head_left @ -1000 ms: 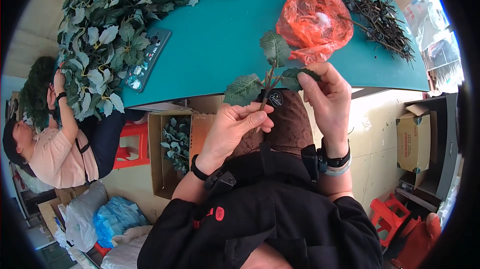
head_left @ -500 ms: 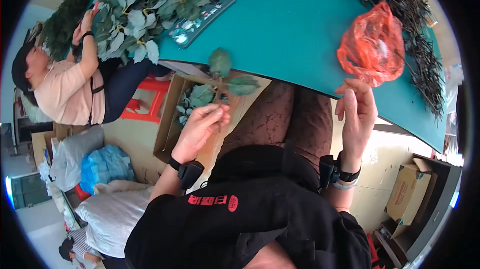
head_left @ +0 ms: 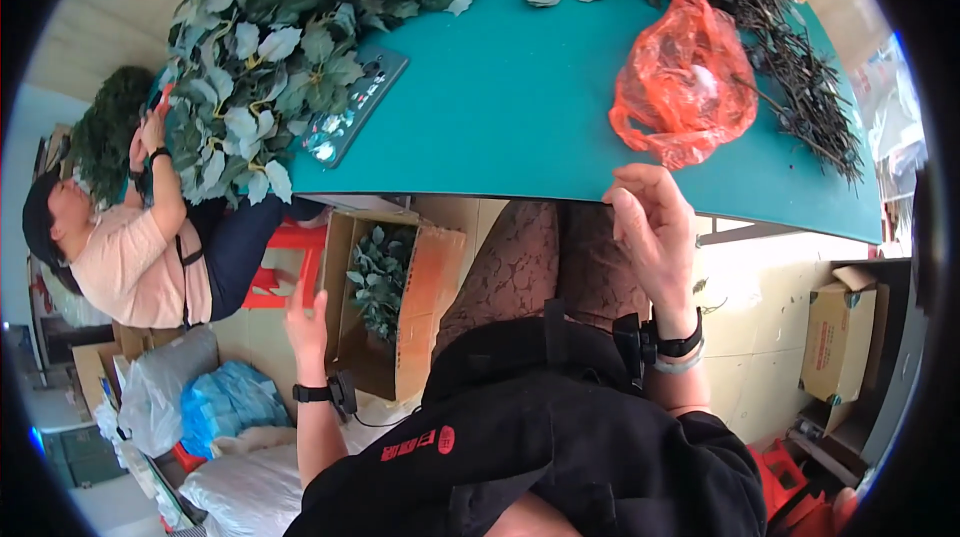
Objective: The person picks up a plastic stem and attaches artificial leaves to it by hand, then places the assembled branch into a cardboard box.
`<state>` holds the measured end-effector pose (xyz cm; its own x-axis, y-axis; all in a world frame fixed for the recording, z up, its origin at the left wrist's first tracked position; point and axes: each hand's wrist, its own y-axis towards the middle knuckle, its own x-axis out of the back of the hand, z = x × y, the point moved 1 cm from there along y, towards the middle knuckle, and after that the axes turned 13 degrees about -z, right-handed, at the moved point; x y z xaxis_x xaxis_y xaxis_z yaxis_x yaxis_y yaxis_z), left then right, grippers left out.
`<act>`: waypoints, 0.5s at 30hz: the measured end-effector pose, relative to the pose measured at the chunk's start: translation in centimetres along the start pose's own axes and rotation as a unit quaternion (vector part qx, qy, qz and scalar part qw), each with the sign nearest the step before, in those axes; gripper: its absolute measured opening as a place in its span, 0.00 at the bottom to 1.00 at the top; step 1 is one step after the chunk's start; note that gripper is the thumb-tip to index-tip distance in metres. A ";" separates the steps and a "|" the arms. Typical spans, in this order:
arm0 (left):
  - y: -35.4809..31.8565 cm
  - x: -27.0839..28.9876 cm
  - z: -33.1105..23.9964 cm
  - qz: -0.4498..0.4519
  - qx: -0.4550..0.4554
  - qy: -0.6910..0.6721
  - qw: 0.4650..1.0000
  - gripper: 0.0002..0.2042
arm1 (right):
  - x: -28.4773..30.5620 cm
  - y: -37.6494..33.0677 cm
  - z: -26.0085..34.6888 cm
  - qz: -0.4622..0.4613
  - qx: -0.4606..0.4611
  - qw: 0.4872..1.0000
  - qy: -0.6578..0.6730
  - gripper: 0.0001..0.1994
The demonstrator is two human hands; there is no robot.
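Observation:
My left hand (head_left: 307, 325) is raised beside an open cardboard box (head_left: 428, 302), its fingers stretched apart and nothing in them. Inside that box lies a bunch of artificial green leaf sprigs (head_left: 380, 282). At the front edge of the green table (head_left: 500, 97), my right hand (head_left: 655, 229) has its fingers loosely bent, thumb apart, with nothing visible in them. Just beyond that hand sits a crumpled red plastic bag (head_left: 685, 87) with something whitish in it. Dark thin stems (head_left: 800, 87) are heaped at the table's right side.
A large heap of leaf sprigs (head_left: 270, 47) covers the table's left, with a phone (head_left: 355, 112) beside it. Further left a person (head_left: 135, 257) handles something red, near a red stool (head_left: 300, 257). Bags (head_left: 235, 407) lie lower left; a carton (head_left: 838, 342) stands right.
My left hand has let go of a leaf sprig and moved left, its fingers opening. The view has shifted; my right hand stays near the red bag at the table edge.

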<state>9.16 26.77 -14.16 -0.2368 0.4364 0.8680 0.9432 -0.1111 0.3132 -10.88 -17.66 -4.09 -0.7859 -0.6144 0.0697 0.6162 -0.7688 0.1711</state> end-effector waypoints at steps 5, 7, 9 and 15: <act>5.4 4.8 -20.2 -0.097 -0.273 -0.138 0.947 0.11 | 0.9 -0.2 -0.2 -0.009 0.016 1.000 0.022 0.09; 7.3 4.7 -26.5 -0.088 -0.371 -0.202 0.902 0.10 | 1.2 -0.5 0.0 -0.011 0.009 0.999 0.034 0.09; 9.4 3.5 -32.5 -0.082 -0.467 -0.226 0.851 0.09 | 2.0 -0.8 0.0 -0.021 0.010 0.999 0.038 0.09; 17.4 -6.8 -44.7 -0.052 -0.600 -0.209 0.770 0.13 | 5.8 -2.8 0.1 -0.072 0.034 0.996 -0.034 0.09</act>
<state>16.70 -18.04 2.62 0.0361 0.7210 0.6920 -0.0299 -0.6914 0.7219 -17.18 -19.07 -4.11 -0.8688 -0.4839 0.1047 0.4940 -0.8326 0.2507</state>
